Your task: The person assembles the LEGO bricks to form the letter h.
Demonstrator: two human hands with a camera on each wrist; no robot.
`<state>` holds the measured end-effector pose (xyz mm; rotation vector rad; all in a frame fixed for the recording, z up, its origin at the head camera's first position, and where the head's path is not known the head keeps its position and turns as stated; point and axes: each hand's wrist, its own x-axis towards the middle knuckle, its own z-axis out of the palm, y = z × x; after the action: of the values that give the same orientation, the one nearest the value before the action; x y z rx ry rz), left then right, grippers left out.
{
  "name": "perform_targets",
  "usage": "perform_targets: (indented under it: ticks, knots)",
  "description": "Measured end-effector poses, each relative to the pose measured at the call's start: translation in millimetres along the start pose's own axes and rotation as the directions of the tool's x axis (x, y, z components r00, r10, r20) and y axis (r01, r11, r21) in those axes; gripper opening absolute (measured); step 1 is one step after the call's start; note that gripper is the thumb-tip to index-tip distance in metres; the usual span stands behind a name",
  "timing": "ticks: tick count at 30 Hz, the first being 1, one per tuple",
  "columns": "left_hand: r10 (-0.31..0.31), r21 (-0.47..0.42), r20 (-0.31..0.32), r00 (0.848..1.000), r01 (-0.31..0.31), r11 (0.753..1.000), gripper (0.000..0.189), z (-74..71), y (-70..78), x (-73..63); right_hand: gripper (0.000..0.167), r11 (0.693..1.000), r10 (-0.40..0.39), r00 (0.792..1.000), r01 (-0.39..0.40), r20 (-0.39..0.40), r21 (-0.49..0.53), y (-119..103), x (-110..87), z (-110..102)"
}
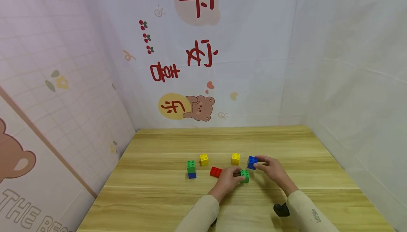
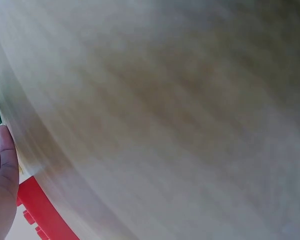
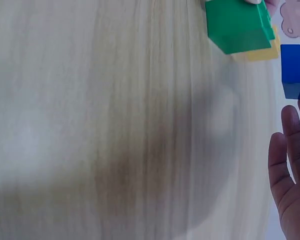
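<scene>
The step in hand seems to be bringing the green toy brick (image 1: 244,177) and the blue toy brick (image 1: 252,162) together. The left grip (image 1: 227,180) is closed on the green brick, which sits between thumb and fingers, at the fingertips. The right grip (image 1: 272,170) pinches the blue brick from its right side. The two bricks are near each other but apart. The next move probably calls for lining up their studs before any pressing. On the counter (image 1: 149,203), a red brick (image 1: 216,171) lies just beside the left grip.
</scene>
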<state>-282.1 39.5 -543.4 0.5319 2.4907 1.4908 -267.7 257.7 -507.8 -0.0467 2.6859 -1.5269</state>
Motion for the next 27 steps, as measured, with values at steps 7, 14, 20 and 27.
perform_targets:
  ticks: [7, 14, 20, 27]
  knots:
    - [0.009, -0.014, -0.001, 1.000, -0.009, 1.000, 0.022, -0.3, -0.4, 0.5, 0.051, 0.999, -0.024, 1.000, 0.024, 0.010, 0.026, -5.4, -0.3, 2.7]
    - [-0.021, -0.032, -0.002, 1.000, 0.021, 0.999, 0.023, -1.1, 0.7, 0.1, 0.046, 0.997, -0.060, 0.998, 0.059, 0.036, 0.040, -9.1, 1.7, 5.0]
    - [-0.022, -0.046, 0.007, 1.000, 0.023, 0.999, 0.025, -1.5, 1.9, -0.6, 0.042, 0.996, -0.059, 0.996, 0.055, 0.060, 0.069, -9.9, 1.8, 7.5]
    - [-0.021, -0.056, 0.011, 1.000, 0.022, 0.998, 0.029, -0.9, 0.8, -1.1, 0.043, 0.997, -0.041, 0.996, 0.035, 0.081, 0.075, -9.2, -0.2, 9.8]
